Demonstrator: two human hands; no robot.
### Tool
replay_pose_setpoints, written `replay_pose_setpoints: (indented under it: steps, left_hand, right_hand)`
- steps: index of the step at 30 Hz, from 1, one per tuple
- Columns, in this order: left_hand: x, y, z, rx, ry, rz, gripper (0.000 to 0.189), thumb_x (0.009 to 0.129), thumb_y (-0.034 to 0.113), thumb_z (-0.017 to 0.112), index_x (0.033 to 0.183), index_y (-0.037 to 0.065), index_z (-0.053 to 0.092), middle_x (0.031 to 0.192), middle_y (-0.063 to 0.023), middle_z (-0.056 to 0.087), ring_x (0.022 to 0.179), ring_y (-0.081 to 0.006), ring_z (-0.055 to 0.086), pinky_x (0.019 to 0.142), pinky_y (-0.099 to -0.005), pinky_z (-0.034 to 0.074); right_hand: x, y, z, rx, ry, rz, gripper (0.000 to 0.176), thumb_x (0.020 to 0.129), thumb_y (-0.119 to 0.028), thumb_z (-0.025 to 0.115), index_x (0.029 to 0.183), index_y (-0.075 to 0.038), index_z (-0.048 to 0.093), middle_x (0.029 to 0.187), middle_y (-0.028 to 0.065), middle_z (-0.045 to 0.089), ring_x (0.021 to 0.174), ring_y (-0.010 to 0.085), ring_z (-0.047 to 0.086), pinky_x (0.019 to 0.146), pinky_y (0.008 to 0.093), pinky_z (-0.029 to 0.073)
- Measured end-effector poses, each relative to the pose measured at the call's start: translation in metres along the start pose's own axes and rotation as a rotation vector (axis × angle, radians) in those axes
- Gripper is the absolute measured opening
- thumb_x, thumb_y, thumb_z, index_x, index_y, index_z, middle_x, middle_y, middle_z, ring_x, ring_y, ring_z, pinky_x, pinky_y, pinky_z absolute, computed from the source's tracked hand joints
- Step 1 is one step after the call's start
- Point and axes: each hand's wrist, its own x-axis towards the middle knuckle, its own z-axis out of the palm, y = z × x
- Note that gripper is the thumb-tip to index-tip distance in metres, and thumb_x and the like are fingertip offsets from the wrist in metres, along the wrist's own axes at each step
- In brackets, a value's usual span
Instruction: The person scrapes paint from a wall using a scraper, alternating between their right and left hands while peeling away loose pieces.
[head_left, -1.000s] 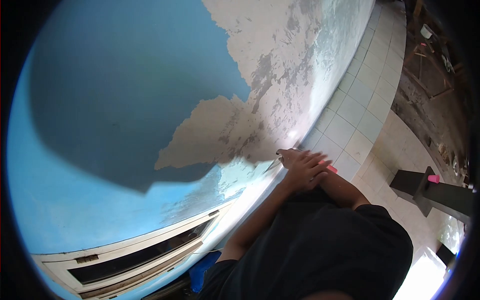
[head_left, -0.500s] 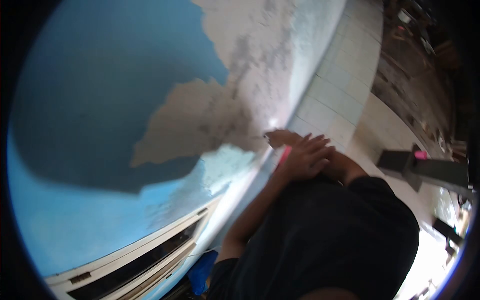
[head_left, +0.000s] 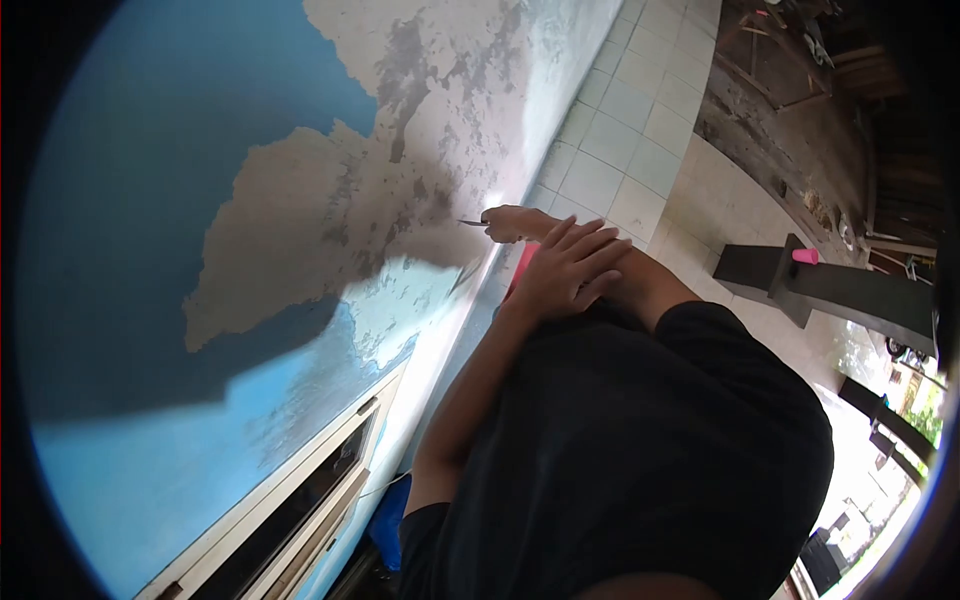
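Note:
My right hand [head_left: 505,223] is closed around a thin, pointed metal blade [head_left: 472,222], whose handle is hidden in the fist. The blade points at the blue wall [head_left: 130,220], beside a big patch of bare, mottled plaster [head_left: 290,215]. Whether the tip touches the wall I cannot tell. Across my right forearm lies my left hand [head_left: 578,265], fingers spread and holding nothing. A red thing [head_left: 521,268] shows partly behind my left wrist.
Pale floor tiles [head_left: 610,140] run along the wall's foot. A window frame [head_left: 285,480] is at lower left, near a blue item [head_left: 388,525]. On the right, a dark post [head_left: 860,290] bears a pink cup [head_left: 805,256]. Wooden debris lies beyond the tiled floor.
The view has shifted, so the wall patch, post and both hands appear further left and mostly higher. The blade now shows more clearly. My left hand still rests on my right forearm.

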Motion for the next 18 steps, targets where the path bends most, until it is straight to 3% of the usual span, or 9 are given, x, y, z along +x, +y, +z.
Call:
replay_pose_setpoints:
  steps: [1,3,4,5,7,9,12,15,18]
  left_hand:
    - [-0.015,-0.020,0.009,0.080,0.015,-0.038,0.033,0.082,0.021,0.060,0.113,0.012,0.060,0.120,-0.0108,0.057,0.118,-0.0316,0.049,0.103,-0.0507,0.030]
    - [-0.042,-0.052,-0.002,0.368,0.065,-0.216,0.029,0.083,0.021,0.058,0.111,0.011,0.063,0.120,-0.0117,0.058,0.113,-0.0329,0.053,0.097,-0.0464,0.039]
    - [-0.068,-0.087,-0.011,0.279,0.020,-0.397,0.027,0.082,0.019,0.059,0.107,0.010,0.065,0.112,-0.0136,0.062,0.101,-0.0325,0.059,0.088,-0.0404,0.046]
    - [-0.096,-0.097,-0.029,0.158,0.057,-0.637,0.023,0.083,0.016,0.058,0.103,0.009,0.067,0.101,-0.0146,0.066,0.093,-0.0313,0.063,0.081,-0.0366,0.049]
    - [-0.105,-0.078,-0.072,0.141,0.218,-0.809,0.019,0.089,0.019,0.057,0.103,0.009,0.067,0.099,-0.0134,0.066,0.094,-0.0293,0.063,0.082,-0.0350,0.049]
    - [-0.098,-0.049,-0.111,0.242,0.360,-0.601,0.015,0.089,0.011,0.058,0.101,0.004,0.065,0.100,-0.0133,0.066,0.094,-0.0282,0.064,0.083,-0.0334,0.048]
    - [-0.086,0.002,-0.163,0.426,0.500,-0.444,0.012,0.087,0.004,0.058,0.096,0.003,0.065,0.094,-0.0118,0.068,0.090,-0.0244,0.065,0.081,-0.0320,0.048]
    - [-0.085,0.041,-0.201,0.670,0.728,-0.270,0.013,0.086,-0.002,0.053,0.092,-0.001,0.064,0.089,-0.0128,0.067,0.085,-0.0272,0.065,0.079,-0.0363,0.050]
    - [-0.088,0.061,-0.230,0.940,0.897,0.035,0.015,0.089,0.005,0.051,0.089,-0.006,0.060,0.084,-0.0165,0.065,0.083,-0.0346,0.063,0.074,-0.0412,0.052]
  right_hand:
    - [0.022,0.017,0.027,-0.122,0.100,-0.127,0.019,0.088,-0.017,0.051,0.102,-0.004,0.056,0.094,0.0082,0.066,0.079,0.0237,0.064,0.065,0.0382,0.052]
    - [0.038,0.048,0.051,0.712,0.029,-0.174,0.007,0.082,-0.009,0.056,0.087,-0.006,0.061,0.079,0.0060,0.063,0.066,0.0202,0.058,0.060,0.0355,0.048]
    - [0.045,0.062,0.061,1.091,-0.012,-0.186,0.004,0.079,-0.005,0.059,0.080,-0.006,0.063,0.071,0.0050,0.061,0.059,0.0184,0.056,0.058,0.0341,0.046]
    - [0.018,0.052,0.051,0.939,0.001,-0.131,0.011,0.081,-0.006,0.056,0.092,-0.006,0.056,0.071,0.0060,0.058,0.059,0.0186,0.054,0.056,0.0344,0.046]
    - [-0.028,0.066,0.033,0.629,0.046,-0.021,0.034,0.083,-0.007,0.051,0.116,-0.005,0.043,0.072,0.0082,0.054,0.058,0.0191,0.052,0.052,0.0349,0.045]
    - [-0.051,0.078,0.039,0.859,0.160,-0.050,0.023,0.090,-0.014,0.044,0.112,-0.006,0.044,0.071,0.0045,0.052,0.055,0.0116,0.048,0.049,0.0274,0.042]
    - [-0.090,0.059,0.000,1.259,0.065,0.027,0.028,0.092,-0.025,0.049,0.111,-0.004,0.046,0.064,0.0028,0.048,0.053,0.0115,0.049,0.045,0.0317,0.041]
    - [-0.104,0.011,-0.051,1.165,0.150,-0.074,0.034,0.094,-0.036,0.050,0.097,-0.003,0.054,0.062,0.0002,0.047,0.051,0.0085,0.046,0.045,0.0271,0.040]
    - [-0.110,-0.040,-0.100,1.234,0.248,-0.299,0.044,0.094,-0.045,0.049,0.083,-0.003,0.055,0.058,-0.0021,0.044,0.050,0.0069,0.044,0.046,0.0241,0.040]
